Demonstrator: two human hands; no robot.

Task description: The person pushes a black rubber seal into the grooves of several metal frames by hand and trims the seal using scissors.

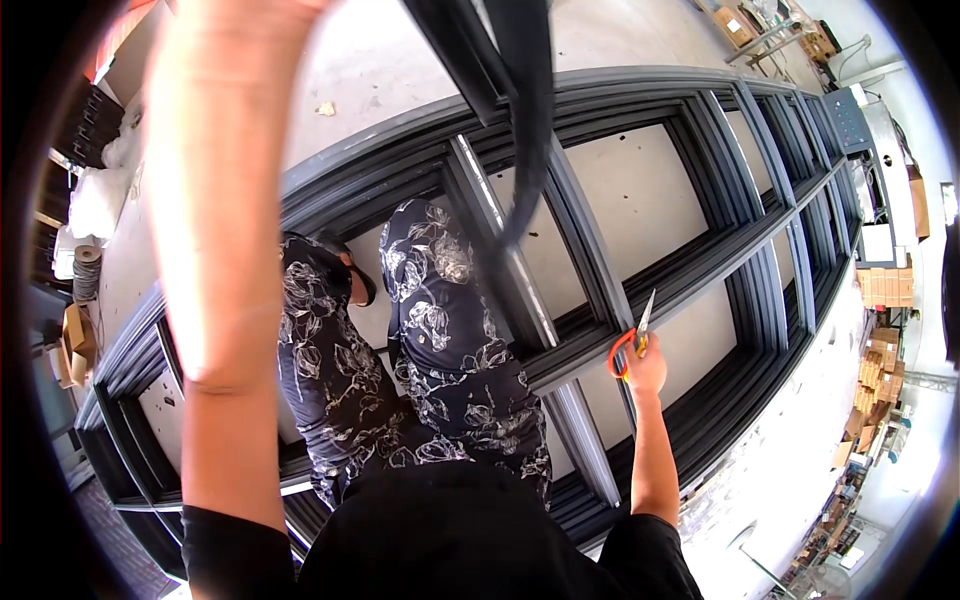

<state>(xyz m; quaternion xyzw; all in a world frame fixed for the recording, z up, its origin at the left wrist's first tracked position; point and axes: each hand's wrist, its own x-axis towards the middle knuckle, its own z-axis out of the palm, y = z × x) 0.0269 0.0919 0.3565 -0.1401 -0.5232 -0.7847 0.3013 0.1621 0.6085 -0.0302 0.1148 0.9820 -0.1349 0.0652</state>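
Observation:
My right hand [647,368] is closed around a pair of scissors [645,322] with red-orange handles, held over the dark frames with the narrow blades pointing away from me. Close to the camera, my left arm reaches up, and my left hand [262,14] is blurred and mostly cut off by the top edge, so its fingers are hidden. A long, flexible black strip [528,110] hangs from the top edge down over the frames [690,262]. Whether my left hand holds the strip cannot be seen.
Stacked dark grey metal frames with crossbars lie all round my legs [440,340], which stand among their openings. White bags [98,200] and a spool [87,272] are at the far left. A control box [846,122] and cardboard boxes [885,287] line the right side.

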